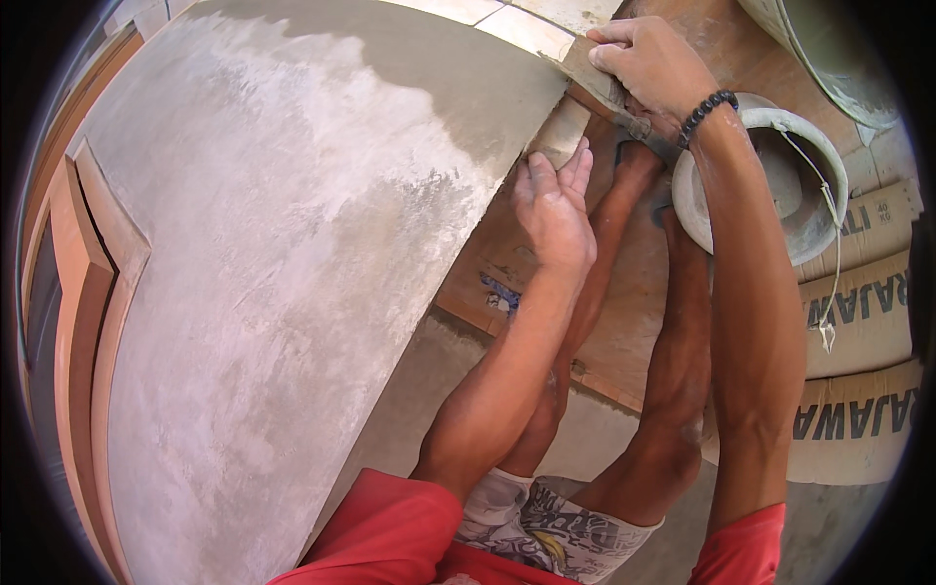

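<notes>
The plastering trowel (595, 73) lies against the top edge of the grey plastered wall (292, 244), its blade slanting along that edge, gripped in the closed right hand (653, 63). The left hand (554, 210), open and flat, rests just below it; a mortar bucket (780, 185) sits further right, cement sacks (863, 322) beyond
</notes>
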The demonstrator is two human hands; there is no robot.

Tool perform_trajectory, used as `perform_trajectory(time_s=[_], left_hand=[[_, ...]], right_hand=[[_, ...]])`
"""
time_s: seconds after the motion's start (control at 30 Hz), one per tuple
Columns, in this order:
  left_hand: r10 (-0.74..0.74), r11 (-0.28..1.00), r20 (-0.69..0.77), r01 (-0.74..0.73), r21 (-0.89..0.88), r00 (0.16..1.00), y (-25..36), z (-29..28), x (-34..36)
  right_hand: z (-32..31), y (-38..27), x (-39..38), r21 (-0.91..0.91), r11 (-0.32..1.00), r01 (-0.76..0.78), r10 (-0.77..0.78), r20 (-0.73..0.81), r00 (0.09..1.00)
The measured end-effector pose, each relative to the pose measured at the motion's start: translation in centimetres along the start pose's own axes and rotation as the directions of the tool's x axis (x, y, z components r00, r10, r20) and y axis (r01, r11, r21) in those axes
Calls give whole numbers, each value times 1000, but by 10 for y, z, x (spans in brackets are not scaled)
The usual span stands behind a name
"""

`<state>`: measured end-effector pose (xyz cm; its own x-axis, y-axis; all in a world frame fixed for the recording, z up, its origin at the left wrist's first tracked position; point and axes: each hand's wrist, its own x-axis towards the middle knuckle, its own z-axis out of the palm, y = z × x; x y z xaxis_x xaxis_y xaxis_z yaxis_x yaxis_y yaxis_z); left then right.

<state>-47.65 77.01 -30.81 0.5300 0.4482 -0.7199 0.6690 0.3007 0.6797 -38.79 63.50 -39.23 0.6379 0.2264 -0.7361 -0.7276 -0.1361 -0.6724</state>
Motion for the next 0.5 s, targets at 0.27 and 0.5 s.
perform_trajectory(time_s=[0.27,0.5], left_hand=[[-16,1000,-4,16,-12,1000,-1,3,-1],[1,1000,-11,-1,12,1000,2,3,-1]], right_hand=[[22,33,-31,-254,919,302,-352,-182,918],[-8,23,-48,-163,954,253,-283,-201,938]])
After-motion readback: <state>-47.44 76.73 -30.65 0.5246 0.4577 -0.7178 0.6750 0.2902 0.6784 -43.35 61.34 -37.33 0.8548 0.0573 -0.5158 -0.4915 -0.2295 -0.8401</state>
